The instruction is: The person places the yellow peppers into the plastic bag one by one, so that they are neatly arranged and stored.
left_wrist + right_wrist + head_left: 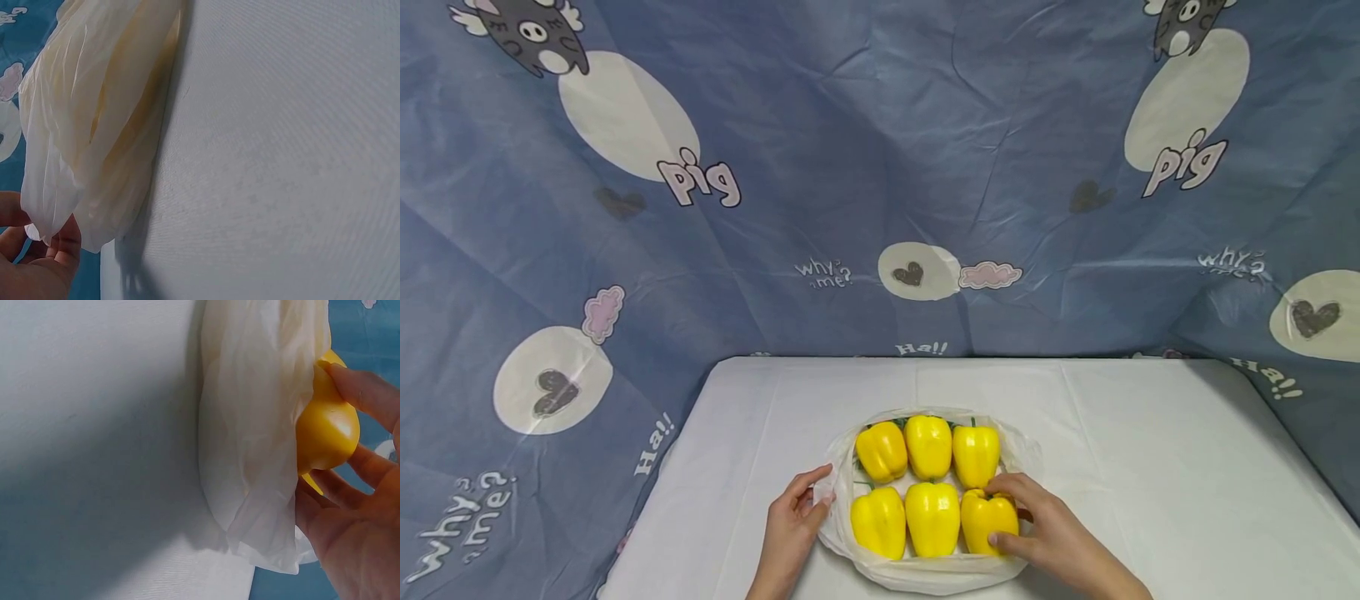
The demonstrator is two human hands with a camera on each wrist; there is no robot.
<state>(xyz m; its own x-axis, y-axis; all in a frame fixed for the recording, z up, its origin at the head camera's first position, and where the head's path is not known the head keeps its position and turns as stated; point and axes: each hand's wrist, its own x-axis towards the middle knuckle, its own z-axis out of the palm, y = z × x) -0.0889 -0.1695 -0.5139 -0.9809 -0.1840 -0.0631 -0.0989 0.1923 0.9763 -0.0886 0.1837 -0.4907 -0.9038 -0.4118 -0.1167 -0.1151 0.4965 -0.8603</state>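
Note:
A whitish plastic bag (936, 579) with its mouth spread wide sits near the table's front edge. Inside lie several yellow bell peppers, in a back row of three and a front row of three. My left hand (792, 521) pinches the bag's left rim between thumb and fingers; the left wrist view shows the bunched plastic (81, 125) there. At the front right, my right hand (1060, 533) grips a yellow bell pepper (977, 523), thumb on its near side and fingers on its far side. In the right wrist view, bag plastic (250, 425) hides this pepper's lower part.
A white cover (1150, 467) lies over the table. Behind it and at both sides hangs a blue cloth (820, 192) printed with pigs, hearts and words. The front middle pepper (933, 521) is right beside the gripped one.

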